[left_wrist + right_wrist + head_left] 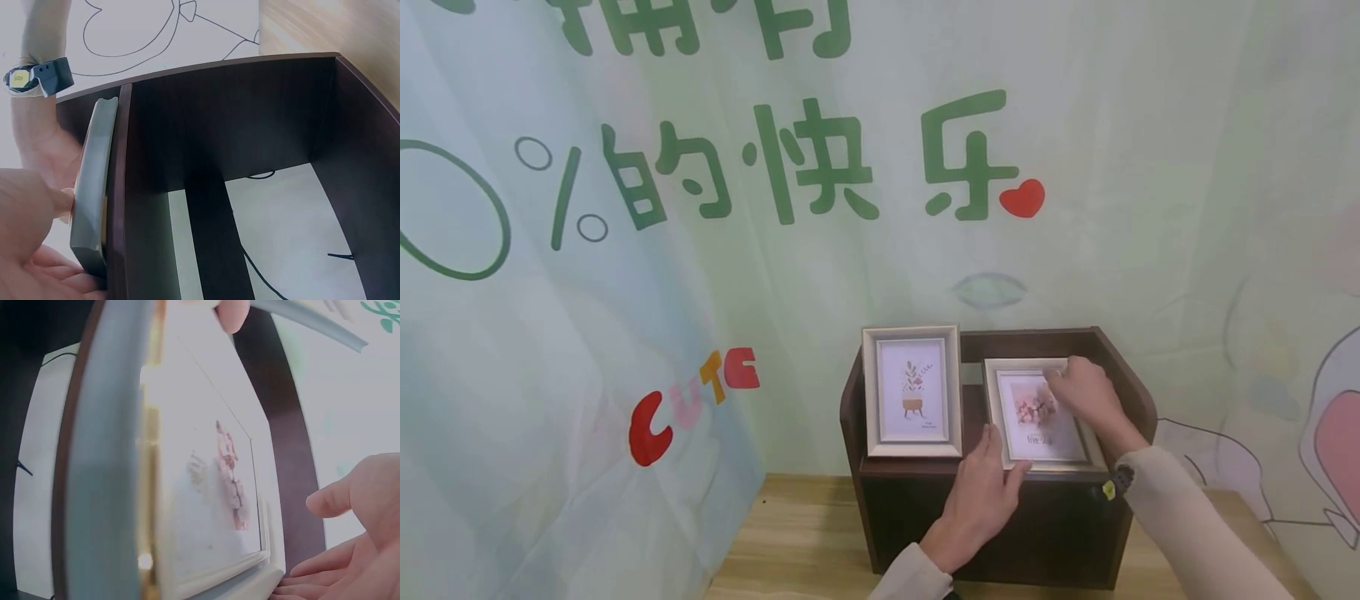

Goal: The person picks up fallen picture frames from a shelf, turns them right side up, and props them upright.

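A picture frame [1026, 433] with a pink flower print leans back on top of a dark brown cabinet [985, 533], on its right side. My left hand [976, 504] grips its lower left corner, thumb by the bottom edge and fingers along the side. At the upper right corner is my right hand [1090, 396]. In the right wrist view, that hand's fingers [331, 565] reach the frame's edge, mostly straight, while the thumb stands apart from it. To the left, a second picture frame [913, 392] with a potted plant print stands upright on the cabinet, untouched.
Raised side panels and a back rail [1030, 343] border the cabinet top. Below, the left wrist view shows a hollow compartment [219, 125] with a thin cable [261, 275]. A printed curtain [820, 275] hangs behind, above a wood-grain surface [797, 533].
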A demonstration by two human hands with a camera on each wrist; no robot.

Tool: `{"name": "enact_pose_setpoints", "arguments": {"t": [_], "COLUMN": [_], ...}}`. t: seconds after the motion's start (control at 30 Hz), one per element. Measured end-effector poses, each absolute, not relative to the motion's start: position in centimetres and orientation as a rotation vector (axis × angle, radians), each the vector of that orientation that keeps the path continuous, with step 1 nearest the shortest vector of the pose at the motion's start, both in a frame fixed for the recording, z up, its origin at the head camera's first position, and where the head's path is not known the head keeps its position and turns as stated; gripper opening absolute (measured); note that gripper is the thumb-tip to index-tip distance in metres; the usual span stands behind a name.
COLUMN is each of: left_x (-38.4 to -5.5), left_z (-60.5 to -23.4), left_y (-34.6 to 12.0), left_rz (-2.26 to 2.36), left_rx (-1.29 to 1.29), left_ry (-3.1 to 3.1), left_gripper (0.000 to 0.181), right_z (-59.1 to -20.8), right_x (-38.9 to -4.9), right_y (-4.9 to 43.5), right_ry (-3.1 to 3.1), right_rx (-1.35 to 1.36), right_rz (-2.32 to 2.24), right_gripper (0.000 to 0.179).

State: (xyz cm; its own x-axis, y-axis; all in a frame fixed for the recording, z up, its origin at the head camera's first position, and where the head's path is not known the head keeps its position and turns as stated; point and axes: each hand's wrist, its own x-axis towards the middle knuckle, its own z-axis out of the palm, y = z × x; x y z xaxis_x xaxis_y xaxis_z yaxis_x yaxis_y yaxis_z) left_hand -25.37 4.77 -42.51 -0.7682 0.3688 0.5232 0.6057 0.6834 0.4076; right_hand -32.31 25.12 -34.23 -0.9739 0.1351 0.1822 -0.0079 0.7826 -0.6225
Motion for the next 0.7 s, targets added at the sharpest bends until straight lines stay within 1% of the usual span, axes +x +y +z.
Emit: {"name": "enact_pose_setpoints", "arguments": {"t": [0.07,0.17,0.47,0.57,0.67,0.7], "left_x": [-25.4,-25.3,-25.7,-25.9,-26.1,-26.1], "left_z": [-42.5,-42.4,-42.0,-42.0,-42.1,-42.2], "left_y": [4.7,4.7,4.4,4.3,4.2,4.2], "left_rz": [-0.833,-0.869,-0.979,-1.021,-1.041,-1.044], "left_rx": [-0.765,-0.765,-0.814,-0.810,-0.809,-0.811], "left_ry": [-2.489,-2.483,-2.394,-2.387,-2.367,-2.355], "left_gripper": [0.066,0.067,0.067,0.069,0.069,0.068], "right_z": [-33.7,-32.9,-31.3,-30.9,-30.5,-30.3], "right_x": [-32.1,-31.8,-31.2,-30.9,-30.8,-30.7], "right_y": [25.0,24.8,24.8,24.9,25.2,25.3], "right_ry": [-2.750,-2.740,-2.660,-2.631,-2.609,-2.603], "right_rx": [-0.099,-0.101,-0.097,-0.087,-0.067,-0.059], "right_rz": [0.972,0.998,0.940,0.948,0.988,1.008], "right_gripper": [0.052,0.054,0.042,0.045,0.054,0.054]}}
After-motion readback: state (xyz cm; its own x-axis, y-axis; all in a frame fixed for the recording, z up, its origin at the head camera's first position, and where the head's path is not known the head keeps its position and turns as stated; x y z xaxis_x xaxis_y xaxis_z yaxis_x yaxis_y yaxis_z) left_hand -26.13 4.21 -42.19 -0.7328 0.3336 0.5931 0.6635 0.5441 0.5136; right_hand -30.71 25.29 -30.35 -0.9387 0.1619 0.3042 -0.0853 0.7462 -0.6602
